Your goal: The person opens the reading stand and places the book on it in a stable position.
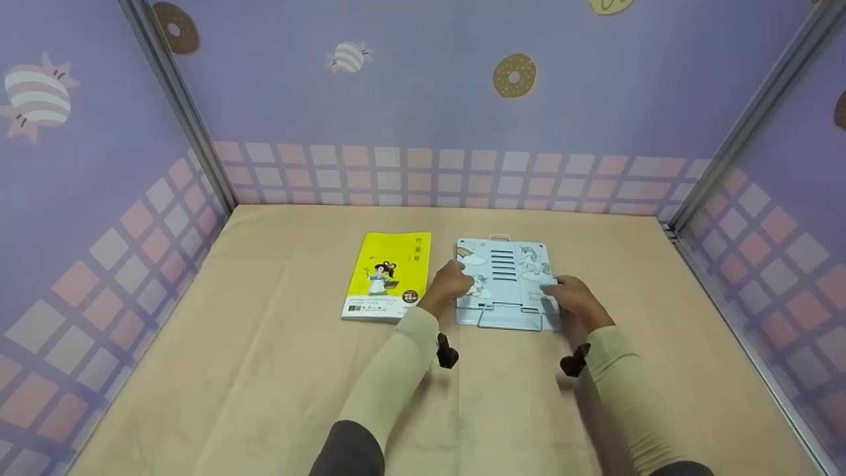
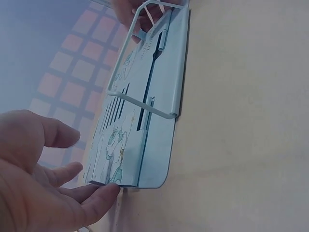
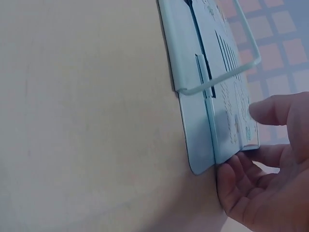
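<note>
A light blue book stand (image 1: 505, 284) with unicorn drawings lies folded on the table, slots in its middle and a wire bracket (image 2: 140, 104) at its near edge. At its left edge is my left hand (image 1: 451, 285). In the left wrist view its fingers touch the stand's side while the thumb stands apart from the panel. My right hand (image 1: 578, 299) holds the right edge, thumb over the top face and curled fingers (image 3: 229, 186) at the side and underneath. To the left lies a yellow book (image 1: 390, 274) with a cartoon figure on its cover.
A beige cloth covers the table (image 1: 264, 370). Purple patterned panels (image 1: 423, 99) rise behind and at both sides, with metal posts (image 1: 192, 119) at the corners. A small wire loop (image 1: 500, 237) sticks out at the stand's far edge.
</note>
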Available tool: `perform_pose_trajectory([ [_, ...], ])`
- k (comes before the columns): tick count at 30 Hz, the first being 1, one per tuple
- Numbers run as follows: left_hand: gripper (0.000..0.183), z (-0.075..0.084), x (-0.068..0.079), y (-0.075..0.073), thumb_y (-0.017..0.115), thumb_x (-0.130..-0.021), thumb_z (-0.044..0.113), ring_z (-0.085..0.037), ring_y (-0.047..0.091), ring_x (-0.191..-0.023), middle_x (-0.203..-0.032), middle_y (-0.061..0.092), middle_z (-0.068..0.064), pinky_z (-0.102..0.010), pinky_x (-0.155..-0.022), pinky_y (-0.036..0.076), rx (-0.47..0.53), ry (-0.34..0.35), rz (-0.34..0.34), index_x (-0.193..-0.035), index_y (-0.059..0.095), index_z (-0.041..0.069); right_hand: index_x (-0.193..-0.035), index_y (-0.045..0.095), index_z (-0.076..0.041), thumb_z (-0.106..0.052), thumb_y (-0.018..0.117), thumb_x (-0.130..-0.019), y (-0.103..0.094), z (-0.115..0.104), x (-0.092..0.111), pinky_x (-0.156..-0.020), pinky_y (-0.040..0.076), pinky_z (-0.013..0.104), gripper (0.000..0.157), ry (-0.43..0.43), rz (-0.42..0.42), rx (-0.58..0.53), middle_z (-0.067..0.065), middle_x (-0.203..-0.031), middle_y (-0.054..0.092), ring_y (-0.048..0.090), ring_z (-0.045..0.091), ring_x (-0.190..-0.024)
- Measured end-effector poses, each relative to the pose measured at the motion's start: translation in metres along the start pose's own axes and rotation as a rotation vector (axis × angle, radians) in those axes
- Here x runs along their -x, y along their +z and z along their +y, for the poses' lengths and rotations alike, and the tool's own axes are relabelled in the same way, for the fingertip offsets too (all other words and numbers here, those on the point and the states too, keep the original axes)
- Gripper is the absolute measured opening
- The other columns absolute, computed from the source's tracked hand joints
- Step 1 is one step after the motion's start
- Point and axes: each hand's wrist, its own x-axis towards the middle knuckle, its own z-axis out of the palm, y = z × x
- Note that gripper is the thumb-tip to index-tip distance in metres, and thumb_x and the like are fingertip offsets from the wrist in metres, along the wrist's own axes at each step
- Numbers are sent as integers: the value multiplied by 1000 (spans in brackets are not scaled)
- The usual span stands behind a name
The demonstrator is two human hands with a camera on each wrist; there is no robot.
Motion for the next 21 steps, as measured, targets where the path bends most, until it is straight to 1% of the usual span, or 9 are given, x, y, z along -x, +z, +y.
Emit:
perform_pose_trajectory([
  [2,58,0,0,-2,54,-96,16,-25,51,-128,-151,50,-12,-42,-114,42,21,-23,3,-152,40,7,-157,30,2,-29,48,-104,-2,1,-1,-120,34,50,64,19,-15,-35,22,-153,44,44,33,-134],
  [4,58,0,-1,-4,55,-96,14,-24,51,-125,-149,51,-11,-42,-113,43,51,-37,4,-151,41,9,-158,28,1,-30,48,-104,-4,2,-1,-118,35,48,66,25,-26,-50,21,-155,42,44,31,-133],
  [7,59,1,0,-6,58,-96,12,-24,51,-126,-150,50,-9,-43,-114,42,103,-63,-4,-152,41,12,-159,27,-1,-31,49,-103,-6,3,0,-108,42,42,67,24,-29,-60,18,-151,45,45,27,-126],
  [10,59,3,2,-7,59,-96,11,-25,51,-130,-153,48,-9,-46,-115,42,152,-62,0,-152,40,13,-159,28,-2,-30,51,-103,-8,2,3,-96,45,34,67,14,-24,-96,16,-144,48,47,25,-119],
  [13,60,4,6,-10,58,-96,11,-25,51,-129,-153,48,-8,-46,-114,43,189,-61,14,-152,40,14,-158,31,-5,-31,49,-104,-10,3,7,-90,47,31,63,1,-14,-141,16,-140,49,50,24,-115],
  [17,60,7,8,-12,59,-96,13,-23,54,-122,-146,54,-5,-42,-110,45,218,-64,15,-152,39,16,-156,35,-7,-35,40,-108,-16,5,12,-90,49,32,56,-13,13,-186,17,-144,50,54,25,-116],
  [21,60,10,10,-14,58,-97,14,-22,57,-118,-145,56,-3,-43,-107,47,245,-54,8,-153,39,19,-156,36,-10,-39,37,-108,-20,5,16,-96,49,38,55,-20,29,-241,18,-151,46,54,30,-125],
])
